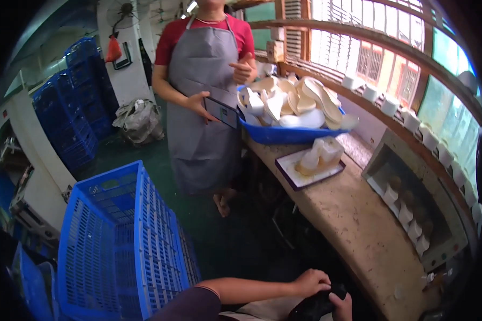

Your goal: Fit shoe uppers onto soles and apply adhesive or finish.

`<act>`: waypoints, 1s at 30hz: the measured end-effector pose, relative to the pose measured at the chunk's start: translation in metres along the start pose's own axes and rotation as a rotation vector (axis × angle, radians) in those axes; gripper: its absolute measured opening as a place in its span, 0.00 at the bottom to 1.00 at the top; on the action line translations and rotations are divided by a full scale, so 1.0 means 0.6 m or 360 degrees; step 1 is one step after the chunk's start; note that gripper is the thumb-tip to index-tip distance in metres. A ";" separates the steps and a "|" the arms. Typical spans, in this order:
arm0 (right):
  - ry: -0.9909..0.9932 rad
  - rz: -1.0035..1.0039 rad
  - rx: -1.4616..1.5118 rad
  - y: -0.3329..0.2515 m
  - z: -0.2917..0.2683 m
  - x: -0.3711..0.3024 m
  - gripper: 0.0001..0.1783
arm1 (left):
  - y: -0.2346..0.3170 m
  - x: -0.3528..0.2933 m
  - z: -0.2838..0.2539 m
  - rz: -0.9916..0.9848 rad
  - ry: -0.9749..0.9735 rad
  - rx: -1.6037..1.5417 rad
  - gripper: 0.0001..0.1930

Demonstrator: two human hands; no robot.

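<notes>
Low in the view, close to my body, both hands are at a dark black object whose kind I cannot make out. My left hand reaches in from the lower left, its fingers curled over the top of the object. My right hand grips its right side, with the thumb showing and the other fingers mostly hidden. Pale cloth lies over my lap beneath the left forearm. To the right of my hands runs a worn brown workbench.
A person in a grey apron stands ahead, holding a phone. Cream moulded pieces fill a blue basin. A tray bears a clear container. A box-like device holds white pieces. A blue crate stands left.
</notes>
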State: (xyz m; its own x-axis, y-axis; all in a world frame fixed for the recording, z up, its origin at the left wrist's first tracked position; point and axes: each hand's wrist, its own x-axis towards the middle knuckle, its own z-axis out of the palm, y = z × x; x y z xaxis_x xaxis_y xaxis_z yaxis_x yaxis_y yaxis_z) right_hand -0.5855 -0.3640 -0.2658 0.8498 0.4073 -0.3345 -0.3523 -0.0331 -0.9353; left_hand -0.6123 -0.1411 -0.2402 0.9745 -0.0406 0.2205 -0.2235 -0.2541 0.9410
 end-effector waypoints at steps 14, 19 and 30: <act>0.0000 0.0116 0.0052 0.137 -0.189 0.258 0.16 | -0.331 0.239 0.180 -0.0456 -0.0433 -0.0284 0.23; 0.0010 0.0112 0.0095 0.272 -0.291 0.279 0.14 | -0.486 0.246 0.297 -0.0554 -0.0717 -0.0843 0.23; 0.0288 0.0054 -0.0065 0.304 -0.254 0.280 0.14 | -0.536 0.195 0.333 -0.0472 -0.0400 -0.0730 0.15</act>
State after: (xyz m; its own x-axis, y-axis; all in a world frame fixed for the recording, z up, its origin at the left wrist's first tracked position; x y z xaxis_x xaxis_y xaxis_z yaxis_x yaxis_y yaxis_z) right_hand -0.4476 -0.4407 -0.5103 0.8958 0.2347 -0.3775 -0.3685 -0.0827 -0.9259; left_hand -0.4230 -0.2573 -0.5686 0.9584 -0.2729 -0.0835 0.1284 0.1510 0.9802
